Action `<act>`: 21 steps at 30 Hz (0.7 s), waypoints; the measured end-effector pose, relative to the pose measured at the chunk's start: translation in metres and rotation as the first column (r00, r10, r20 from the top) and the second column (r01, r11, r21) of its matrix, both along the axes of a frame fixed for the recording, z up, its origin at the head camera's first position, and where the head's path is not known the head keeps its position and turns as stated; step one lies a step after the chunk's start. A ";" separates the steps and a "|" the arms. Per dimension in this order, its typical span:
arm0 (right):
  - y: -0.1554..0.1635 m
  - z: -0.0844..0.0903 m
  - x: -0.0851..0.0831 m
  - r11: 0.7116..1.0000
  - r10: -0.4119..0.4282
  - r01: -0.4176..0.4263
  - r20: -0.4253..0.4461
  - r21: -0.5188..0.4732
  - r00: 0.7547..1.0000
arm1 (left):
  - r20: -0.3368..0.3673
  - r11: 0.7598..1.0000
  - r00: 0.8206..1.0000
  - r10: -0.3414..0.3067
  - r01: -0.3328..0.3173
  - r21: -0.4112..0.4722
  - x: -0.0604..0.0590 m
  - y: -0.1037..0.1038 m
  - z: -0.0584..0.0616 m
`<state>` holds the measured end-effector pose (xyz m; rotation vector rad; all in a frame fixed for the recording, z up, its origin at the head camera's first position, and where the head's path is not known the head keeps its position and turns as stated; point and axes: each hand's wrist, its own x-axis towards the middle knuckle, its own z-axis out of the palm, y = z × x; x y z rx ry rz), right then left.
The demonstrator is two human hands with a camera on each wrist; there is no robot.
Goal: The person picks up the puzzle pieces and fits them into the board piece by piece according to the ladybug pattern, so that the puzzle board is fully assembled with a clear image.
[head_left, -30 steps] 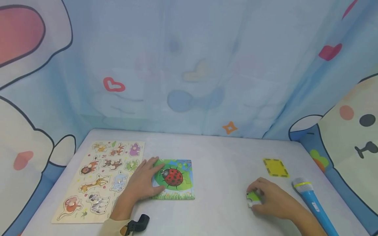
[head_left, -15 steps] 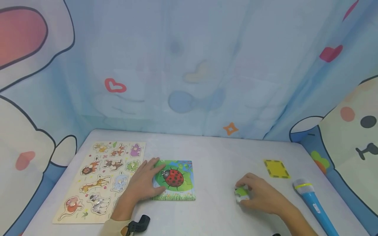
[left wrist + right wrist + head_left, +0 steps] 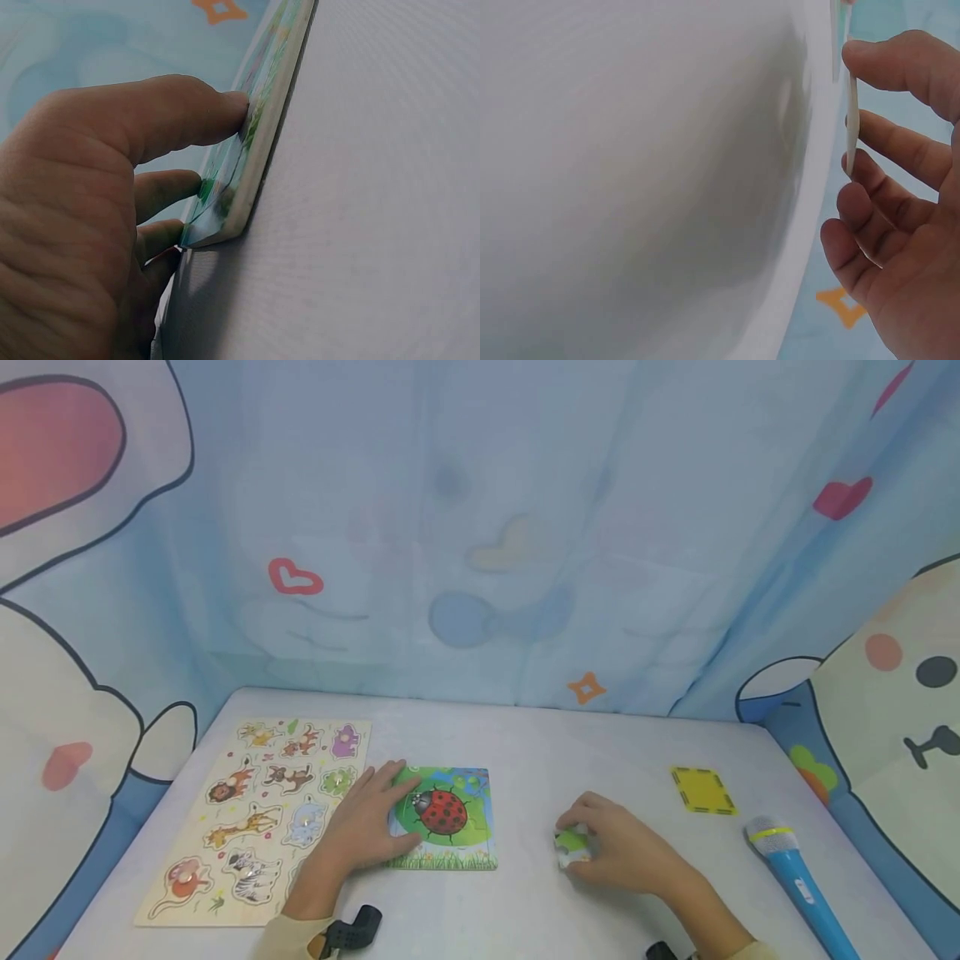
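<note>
My left hand (image 3: 375,814) lies flat on the left edge of a square ladybird puzzle board (image 3: 453,818) on the white table (image 3: 525,752). In the left wrist view the left hand (image 3: 217,142) presses its thumb and fingers against the board's edge (image 3: 262,142). To the right of the board, my right hand (image 3: 600,847) pinches a green and white puzzle piece (image 3: 572,846) just above the table. The right wrist view shows that piece (image 3: 850,127) edge-on, thin and white, between the thumb and fingers of my right hand (image 3: 862,97).
A wooden animal peg puzzle (image 3: 255,814) lies at the left of the table. A yellow square (image 3: 701,790) and a blue toy microphone (image 3: 795,877) lie at the right. A cartoon-printed blue curtain (image 3: 480,527) closes off the back and sides.
My right hand has carried the puzzle piece leftwards across the table, closer to the ladybird board. The left hand has stayed on the board.
</note>
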<state>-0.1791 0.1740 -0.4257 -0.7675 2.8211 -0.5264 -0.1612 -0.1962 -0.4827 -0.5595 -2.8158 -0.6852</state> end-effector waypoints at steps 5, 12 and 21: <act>-0.018 -0.002 -0.005 1.000 0.018 -0.019 -0.037 -0.003 0.999 | -0.001 1.000 1.000 -0.002 0.002 -0.006 -0.001 0.000 -0.001; -0.044 -0.002 -0.006 0.994 0.082 -0.087 -0.068 -0.061 0.994 | -0.001 1.000 1.000 -0.003 0.003 -0.010 -0.001 0.000 0.000; -0.080 -0.005 -0.009 0.983 0.159 -0.164 -0.065 -0.080 0.985 | 0.005 1.000 1.000 0.001 -0.001 -0.005 -0.002 0.000 -0.001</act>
